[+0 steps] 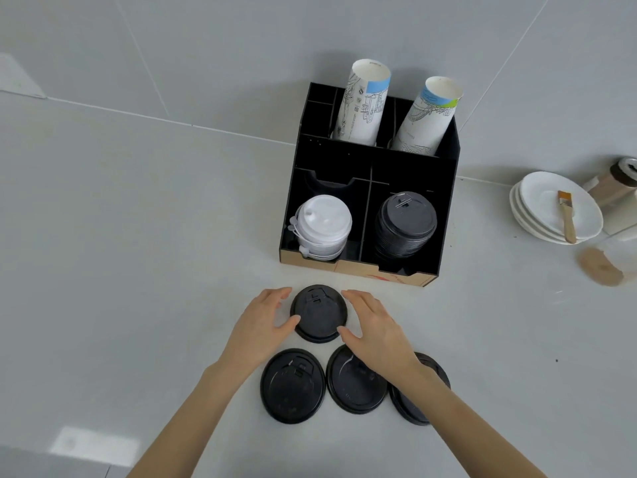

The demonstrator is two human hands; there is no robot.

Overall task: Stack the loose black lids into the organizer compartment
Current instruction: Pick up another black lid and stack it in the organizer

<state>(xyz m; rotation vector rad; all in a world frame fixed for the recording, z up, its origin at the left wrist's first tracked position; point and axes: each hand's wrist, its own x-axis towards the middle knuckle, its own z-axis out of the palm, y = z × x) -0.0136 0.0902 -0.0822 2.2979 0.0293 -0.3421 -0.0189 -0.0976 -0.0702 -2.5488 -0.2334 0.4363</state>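
On the counter before the organizer (365,267): left hand (262,322) and right hand (374,326), fingers half-curled, cup a loose black lid (319,313) from both sides; three more lids (293,386) lie nearer.

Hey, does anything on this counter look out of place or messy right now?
Four black lids lie loose on the counter in front of the organizer; both hands cup the far lid, while three wait nearer. To the right, a brush rests on stacked white plates, and a brown patch beside them could be a spill.
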